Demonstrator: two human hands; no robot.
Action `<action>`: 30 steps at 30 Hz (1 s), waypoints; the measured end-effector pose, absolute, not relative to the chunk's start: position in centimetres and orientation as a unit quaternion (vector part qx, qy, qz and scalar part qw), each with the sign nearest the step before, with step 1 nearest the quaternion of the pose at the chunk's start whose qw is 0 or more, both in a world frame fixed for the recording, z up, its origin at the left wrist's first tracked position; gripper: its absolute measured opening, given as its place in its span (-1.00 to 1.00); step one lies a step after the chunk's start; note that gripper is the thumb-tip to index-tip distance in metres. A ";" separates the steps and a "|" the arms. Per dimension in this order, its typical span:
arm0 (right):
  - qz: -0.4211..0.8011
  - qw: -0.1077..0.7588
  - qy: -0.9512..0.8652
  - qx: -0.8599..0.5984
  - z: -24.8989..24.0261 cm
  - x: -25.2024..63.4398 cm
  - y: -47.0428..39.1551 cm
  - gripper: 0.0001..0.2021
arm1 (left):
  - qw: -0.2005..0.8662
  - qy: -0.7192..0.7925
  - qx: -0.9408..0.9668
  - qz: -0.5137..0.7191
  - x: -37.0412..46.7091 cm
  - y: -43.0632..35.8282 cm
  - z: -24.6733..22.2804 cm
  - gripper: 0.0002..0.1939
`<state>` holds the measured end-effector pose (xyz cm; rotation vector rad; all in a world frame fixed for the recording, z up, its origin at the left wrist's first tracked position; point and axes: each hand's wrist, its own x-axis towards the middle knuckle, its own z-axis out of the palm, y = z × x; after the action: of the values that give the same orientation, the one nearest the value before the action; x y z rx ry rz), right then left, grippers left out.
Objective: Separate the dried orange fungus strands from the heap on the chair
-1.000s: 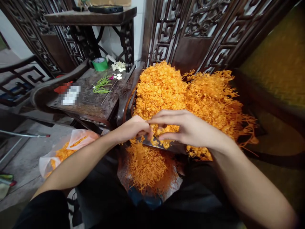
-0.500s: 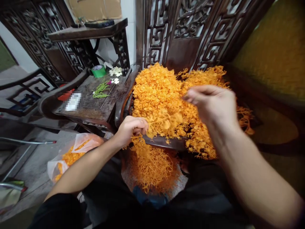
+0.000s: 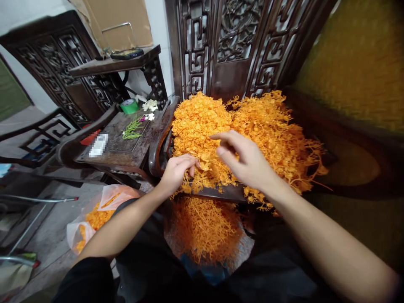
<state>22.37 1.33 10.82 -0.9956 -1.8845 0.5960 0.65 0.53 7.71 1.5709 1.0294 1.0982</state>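
Observation:
A large heap of orange plastic flower pieces (image 3: 268, 126) lies on the dark wooden seat. At the heap's near left edge, my left hand (image 3: 179, 170) pinches a small orange flower piece (image 3: 204, 161). Just right of it, my right hand (image 3: 241, 158) hovers over the heap with thumb and forefinger apart and nothing visible between them. Below the seat edge, between the knees, more orange stems (image 3: 206, 227) fill a container whose rim is mostly hidden.
On the left, a wooden side table (image 3: 110, 155) bears green tape (image 3: 129, 106), green stems (image 3: 133, 128) and white flowers (image 3: 150, 105). A plastic bag (image 3: 110, 195) with orange pieces stands on the floor. Carved wooden panels (image 3: 232, 75) rise behind the heap.
My right hand has moved left and down, closer to my left hand, and its fingers have parted. My left hand still pinches an orange piece. The view has shifted slightly.

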 end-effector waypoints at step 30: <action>0.299 0.713 -0.488 -0.406 10.9 25.0 5.7 -0.70 | 0.602 0.436 0.480 0.466 -0.4 1.5 6.7 -0.76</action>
<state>24.98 5.68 10.87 -0.8989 -1.0821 0.6629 -0.39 1.52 6.72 1.1113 1.0108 1.0801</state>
